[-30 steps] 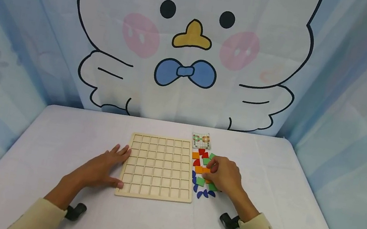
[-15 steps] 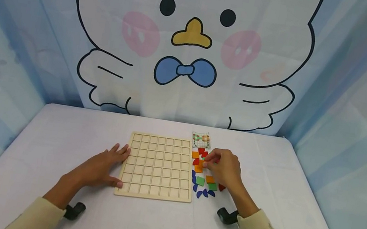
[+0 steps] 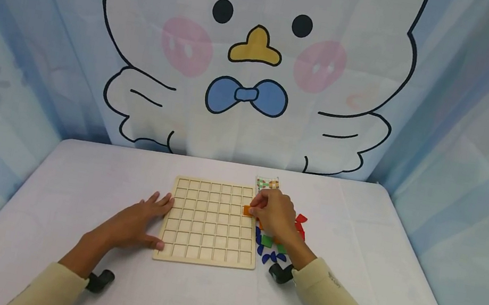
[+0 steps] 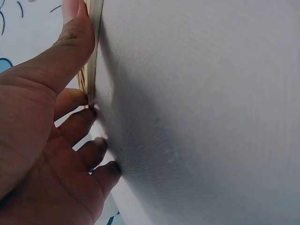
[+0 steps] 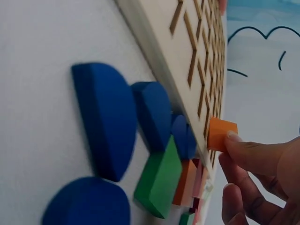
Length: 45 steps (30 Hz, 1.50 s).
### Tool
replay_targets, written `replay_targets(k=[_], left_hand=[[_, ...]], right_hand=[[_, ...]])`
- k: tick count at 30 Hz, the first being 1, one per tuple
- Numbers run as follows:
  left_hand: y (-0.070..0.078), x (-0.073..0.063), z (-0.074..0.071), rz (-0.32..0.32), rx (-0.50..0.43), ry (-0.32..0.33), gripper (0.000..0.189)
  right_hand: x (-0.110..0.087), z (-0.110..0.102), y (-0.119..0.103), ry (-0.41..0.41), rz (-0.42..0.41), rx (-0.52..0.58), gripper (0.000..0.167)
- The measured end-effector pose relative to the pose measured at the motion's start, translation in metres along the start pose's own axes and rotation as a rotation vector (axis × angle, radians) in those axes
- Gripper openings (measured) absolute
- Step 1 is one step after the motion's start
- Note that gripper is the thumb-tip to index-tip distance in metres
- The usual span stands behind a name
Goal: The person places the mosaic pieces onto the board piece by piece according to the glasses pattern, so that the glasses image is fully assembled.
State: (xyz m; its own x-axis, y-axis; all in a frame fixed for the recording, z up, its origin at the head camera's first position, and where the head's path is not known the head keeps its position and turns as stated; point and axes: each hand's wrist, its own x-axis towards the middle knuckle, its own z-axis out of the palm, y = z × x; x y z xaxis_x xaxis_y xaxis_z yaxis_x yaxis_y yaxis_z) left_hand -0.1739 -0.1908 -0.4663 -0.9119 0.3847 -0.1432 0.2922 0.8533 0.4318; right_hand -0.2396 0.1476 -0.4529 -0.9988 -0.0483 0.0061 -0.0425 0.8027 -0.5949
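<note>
A pale wooden board [image 3: 206, 264] with a grid of square recesses lies flat on the table. Along its left edge rests my left hand [image 3: 135, 223], fingers spread and thumb near the lower corner; the left wrist view shows thumb and fingertips against the board's side. Between thumb and fingers, my right hand [image 3: 276, 216] pinches an orange square tile [image 5: 218, 134]. That tile overlaps the board's right edge, in the upper half, in the head view. Beneath the right hand and forearm, part of the loose pieces is hidden.
Right of the board lie several blue half-round pieces [image 5: 105, 119], a green tile [image 5: 159, 180] and red pieces [image 3: 301, 221]. A small printed pattern card [image 3: 266, 182] sits at the board's upper right corner, partly covered. A cartoon curtain [image 3: 239, 141] hangs behind the table.
My right hand has picked an orange tile from the loose pieces and carried it left to the board's right edge. The left hand has stayed in place.
</note>
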Motion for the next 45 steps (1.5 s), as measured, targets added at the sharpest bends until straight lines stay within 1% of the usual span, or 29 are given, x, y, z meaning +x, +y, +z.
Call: replay_targets(k=[6,14,17,21,28,32,35,41,45], left_hand=[[0.000,0.001,0.001,-0.016,-0.001,-0.003,0.115],[0.000,0.000,0.001,0.000,0.000,0.008,0.114],[0.000,0.000,0.002,0.003,-0.003,0.008,0.114],[0.000,0.001,0.002,0.008,-0.005,0.005,0.113],[0.000,0.000,0.001,0.003,-0.004,0.007,0.113],[0.000,-0.002,0.000,-0.007,-0.011,0.009,0.113],[-0.001,-0.002,0.000,-0.003,-0.013,0.010,0.113],[-0.003,-0.001,0.002,0.011,-0.014,0.014,0.113],[-0.002,0.000,0.002,0.005,-0.013,0.012,0.113]], right_hand=[[0.004,0.005,0.000,-0.005,-0.018,-0.033,0.014],[0.008,0.007,0.000,-0.050,-0.022,-0.078,0.010],[0.010,0.005,0.002,-0.068,-0.024,-0.070,0.009],[0.010,-0.001,0.008,-0.066,-0.014,-0.065,0.007],[0.006,-0.013,0.020,-0.063,0.045,-0.123,0.009],[0.003,-0.015,0.023,-0.073,0.055,-0.134,0.011],[0.002,-0.015,0.025,-0.083,0.064,-0.128,0.012],[0.001,-0.016,0.025,-0.110,0.054,-0.139,0.010],[-0.001,-0.018,0.024,-0.132,0.039,-0.148,0.010]])
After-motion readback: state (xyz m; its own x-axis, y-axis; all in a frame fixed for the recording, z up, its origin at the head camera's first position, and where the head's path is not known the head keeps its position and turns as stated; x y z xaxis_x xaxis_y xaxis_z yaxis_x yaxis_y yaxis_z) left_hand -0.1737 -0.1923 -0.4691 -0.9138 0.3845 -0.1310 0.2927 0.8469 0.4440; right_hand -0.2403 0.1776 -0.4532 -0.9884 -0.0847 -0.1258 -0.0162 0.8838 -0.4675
